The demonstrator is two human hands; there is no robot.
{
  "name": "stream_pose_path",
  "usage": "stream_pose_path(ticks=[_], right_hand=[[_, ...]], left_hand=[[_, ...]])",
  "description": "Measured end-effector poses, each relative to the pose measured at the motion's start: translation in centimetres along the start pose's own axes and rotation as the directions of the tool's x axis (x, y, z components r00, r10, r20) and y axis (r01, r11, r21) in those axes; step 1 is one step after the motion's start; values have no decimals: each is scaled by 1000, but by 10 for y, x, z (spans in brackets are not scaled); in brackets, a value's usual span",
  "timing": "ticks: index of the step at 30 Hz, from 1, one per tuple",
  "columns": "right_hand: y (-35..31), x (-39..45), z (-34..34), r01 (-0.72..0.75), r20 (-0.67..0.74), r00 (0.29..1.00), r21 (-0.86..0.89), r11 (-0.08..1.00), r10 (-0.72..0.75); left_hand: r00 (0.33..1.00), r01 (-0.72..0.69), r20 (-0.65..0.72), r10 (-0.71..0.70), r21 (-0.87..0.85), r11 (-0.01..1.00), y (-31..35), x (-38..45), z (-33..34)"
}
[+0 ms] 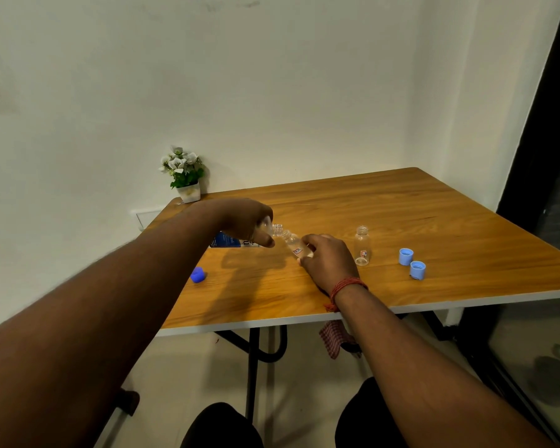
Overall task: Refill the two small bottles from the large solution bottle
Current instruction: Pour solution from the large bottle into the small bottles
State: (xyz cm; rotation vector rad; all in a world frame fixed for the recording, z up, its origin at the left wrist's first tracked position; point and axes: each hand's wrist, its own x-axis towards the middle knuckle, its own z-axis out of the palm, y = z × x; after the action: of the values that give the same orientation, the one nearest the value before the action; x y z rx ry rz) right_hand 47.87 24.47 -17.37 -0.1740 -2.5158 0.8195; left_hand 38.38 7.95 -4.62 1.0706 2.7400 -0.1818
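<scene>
Right now, from my head camera, my left hand grips the large bottle, tipped on its side with its mouth against the small bottle that my right hand holds tilted, fingers curled round it. Just beside stands the second small bottle, upright and open. Two light blue caps and a dark blue cap lie on the surface.

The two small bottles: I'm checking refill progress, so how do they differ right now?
The held small bottle is tilted, gripped by the right hand, its mouth at the large solution bottle held by the left hand. The standing small bottle is upright, untouched, apparently empty. Both are clear, uncapped, with red labels.
</scene>
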Motion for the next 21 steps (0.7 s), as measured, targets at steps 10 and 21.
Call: stream_pose_path(ticks=[10,21], right_hand=[[0,1,0,-5,6,1000,-8,1000,5],[-2,0,-2,-4,3,1000,6,1000,4]], left_hand=[[1000,3,-3,-3,-9,1000,2,-1,-1],[999,-10,-38,8,-54,999,5,-6,-1]])
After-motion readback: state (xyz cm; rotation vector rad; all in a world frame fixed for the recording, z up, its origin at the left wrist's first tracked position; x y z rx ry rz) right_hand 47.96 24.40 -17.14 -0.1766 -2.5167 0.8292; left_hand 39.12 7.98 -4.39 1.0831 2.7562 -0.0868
